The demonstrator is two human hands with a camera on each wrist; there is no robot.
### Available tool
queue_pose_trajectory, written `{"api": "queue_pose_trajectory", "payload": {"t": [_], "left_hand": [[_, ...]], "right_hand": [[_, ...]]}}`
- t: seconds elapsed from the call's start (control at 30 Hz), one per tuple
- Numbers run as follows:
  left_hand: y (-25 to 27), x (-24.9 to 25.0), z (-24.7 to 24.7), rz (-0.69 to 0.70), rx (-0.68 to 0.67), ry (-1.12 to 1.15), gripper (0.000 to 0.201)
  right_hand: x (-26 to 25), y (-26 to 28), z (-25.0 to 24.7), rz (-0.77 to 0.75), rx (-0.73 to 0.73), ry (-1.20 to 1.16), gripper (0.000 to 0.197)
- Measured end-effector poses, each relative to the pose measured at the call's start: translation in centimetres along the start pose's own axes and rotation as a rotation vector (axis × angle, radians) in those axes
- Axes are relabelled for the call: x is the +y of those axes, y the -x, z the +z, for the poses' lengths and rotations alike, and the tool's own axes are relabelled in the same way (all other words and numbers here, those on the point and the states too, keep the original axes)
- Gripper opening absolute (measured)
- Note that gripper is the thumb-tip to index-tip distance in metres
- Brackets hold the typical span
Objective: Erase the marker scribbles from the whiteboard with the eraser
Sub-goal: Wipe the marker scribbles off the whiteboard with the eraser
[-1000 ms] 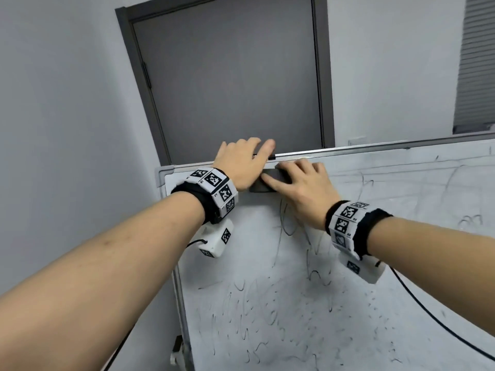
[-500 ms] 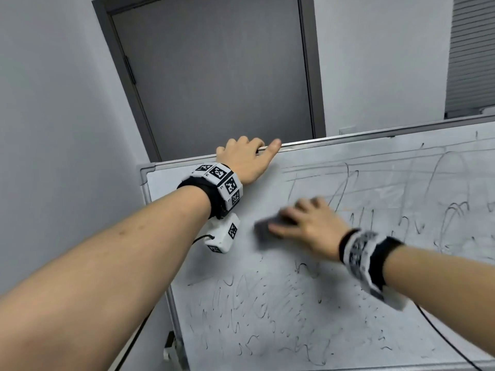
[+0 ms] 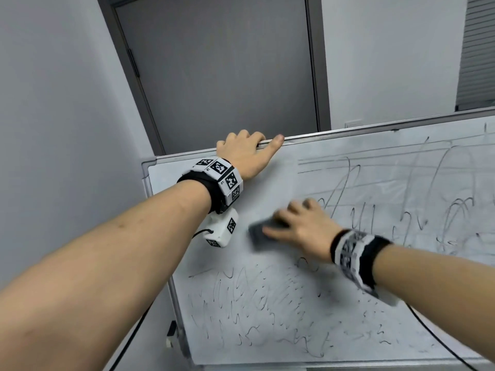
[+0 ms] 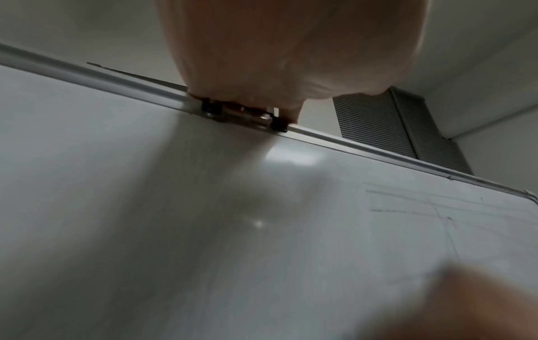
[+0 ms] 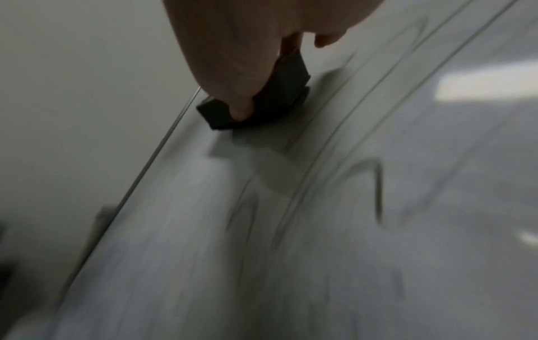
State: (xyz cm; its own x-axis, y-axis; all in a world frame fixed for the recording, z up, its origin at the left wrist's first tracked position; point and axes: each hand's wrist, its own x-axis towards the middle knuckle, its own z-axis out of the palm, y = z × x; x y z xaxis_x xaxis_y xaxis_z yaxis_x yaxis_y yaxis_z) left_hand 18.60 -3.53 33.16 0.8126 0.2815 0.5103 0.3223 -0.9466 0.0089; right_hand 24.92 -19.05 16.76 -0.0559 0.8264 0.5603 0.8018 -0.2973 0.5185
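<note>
Left hand (image 3: 245, 152): gripping the top frame of the whiteboard (image 3: 267, 188) near its left corner, fingers curling over the rail, thumb lying along the front edge; the wrist view is showing the palm (image 4: 291, 50) against the rail at a small metal clip (image 4: 244, 115).
Wrist bands: patterned black-and-white bands are circling both wrists, with a white camera box (image 3: 221, 230) hanging under the left one.
Eraser (image 3: 261, 232): lying flat against the board just below and right of the left hand, in a wiped patch.
Right hand (image 3: 302, 231): pinching the dark eraser (image 5: 262, 101) between thumb and fingers, blurring with motion.
Scribbles (image 3: 267, 311): black marker lines are covering the lower board and the whole right side (image 3: 428, 204).
Background: a grey door (image 3: 219, 65) is standing behind the board.
</note>
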Motion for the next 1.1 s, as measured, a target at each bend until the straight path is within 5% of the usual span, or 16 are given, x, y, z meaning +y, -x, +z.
{"api": "queue_pose_trajectory", "payload": {"t": [0.1, 0.17, 0.23, 0.37, 0.43, 0.57, 0.67, 0.77, 0.97, 1.03, 1.1], "left_hand": [[-0.1, -0.1, 0.2, -0.012, 0.009, 0.015, 0.074], [-0.2, 0.0, 0.3, -0.014, -0.002, 0.024, 0.078], [0.0, -0.3, 0.1, -0.006, 0.012, 0.005, 0.078], [0.4, -0.6, -0.5, 0.012, 0.012, 0.019, 0.080], [0.5, 0.0, -0.6, 0.020, 0.006, 0.006, 0.084], [-0.1, 1.0, -0.8, 0.066, 0.026, -0.063, 0.093], [-1.1, 1.7, -0.9, 0.093, -0.040, 0.002, 0.080], [-1.6, 2.6, -0.6, 0.100, -0.077, 0.035, 0.072], [-1.5, 2.2, -0.5, 0.064, -0.084, 0.020, 0.066], [-1.6, 2.3, -0.2, 0.062, -0.082, 0.021, 0.065], [-1.7, 2.6, 0.0, 0.071, -0.065, 0.013, 0.063]], "right_hand": [[4.8, -4.1, -3.8, 0.350, 0.150, -0.036, 0.054], [5.1, -4.6, -4.0, 0.429, 0.198, -0.049, 0.052], [3.1, -2.6, -2.4, 0.315, 0.193, -0.070, 0.054], [-2.0, 4.7, 2.0, 0.025, -0.065, -0.046, 0.061], [-1.1, 5.7, 1.5, -0.032, -0.053, -0.040, 0.056], [5.9, 1.4, -3.4, 0.257, 0.125, -0.021, 0.056], [10.0, -1.0, -6.7, 0.457, 0.249, -0.033, 0.043], [8.6, 0.8, -4.8, 0.358, 0.229, -0.053, 0.037], [0.5, 9.7, 2.2, -0.082, -0.100, -0.088, 0.051], [2.6, 8.4, 0.8, -0.032, -0.055, -0.063, 0.048], [6.0, 5.4, -1.9, 0.200, 0.084, -0.079, 0.044]]}}
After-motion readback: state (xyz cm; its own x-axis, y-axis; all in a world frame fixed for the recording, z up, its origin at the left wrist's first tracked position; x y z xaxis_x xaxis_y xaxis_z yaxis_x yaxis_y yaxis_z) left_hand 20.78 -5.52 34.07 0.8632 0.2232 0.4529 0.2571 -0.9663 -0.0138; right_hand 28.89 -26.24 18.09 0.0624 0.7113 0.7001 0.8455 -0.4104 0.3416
